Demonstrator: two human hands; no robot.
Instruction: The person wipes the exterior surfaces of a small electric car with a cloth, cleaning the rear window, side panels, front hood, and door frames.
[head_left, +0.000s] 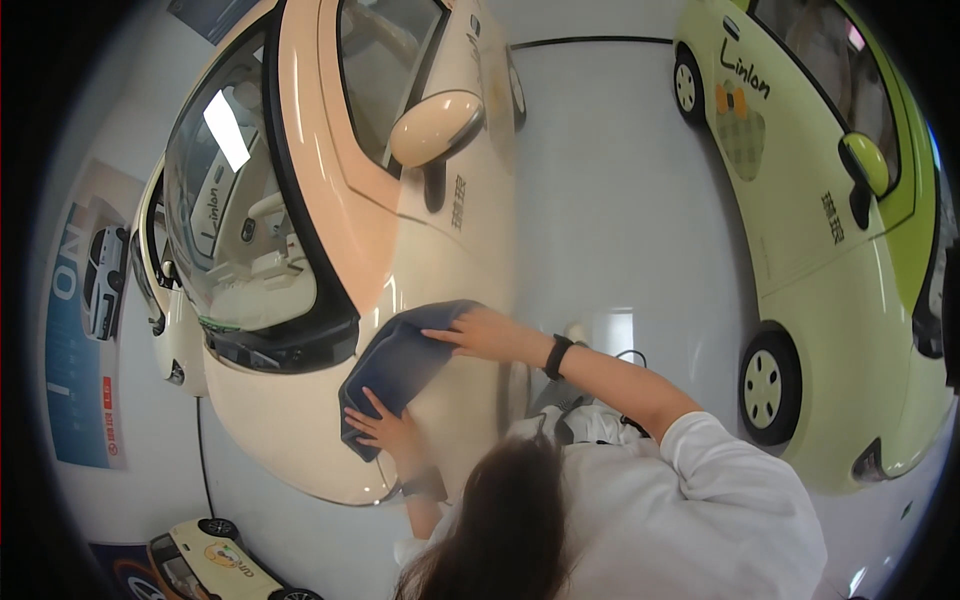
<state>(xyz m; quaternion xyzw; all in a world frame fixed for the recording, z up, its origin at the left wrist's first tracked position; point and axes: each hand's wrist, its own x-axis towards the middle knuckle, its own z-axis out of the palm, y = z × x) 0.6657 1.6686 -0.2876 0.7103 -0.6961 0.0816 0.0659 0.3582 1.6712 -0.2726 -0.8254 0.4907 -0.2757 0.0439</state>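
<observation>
A folded dark blue cloth (405, 367) lies across the front hood (442, 442) of a cream and peach small car (315, 112). My left hand (386, 429) rests on the cloth's lower end, palm down and fingers spread. At the upper end, my right hand (476, 334) lies over the cloth's edge with the index finger extended; part of its grip is hidden from above. The car's windshield (232, 202) and peach side mirror (437, 127) are beyond the cloth. Each wrist wears a dark band.
A green car (810, 262) stands to the right across the pale floor (615, 187). Another cream car (176, 330) is partly hidden at left, beside a blue wall poster (79, 360). At lower left is a pale yellow car (232, 562).
</observation>
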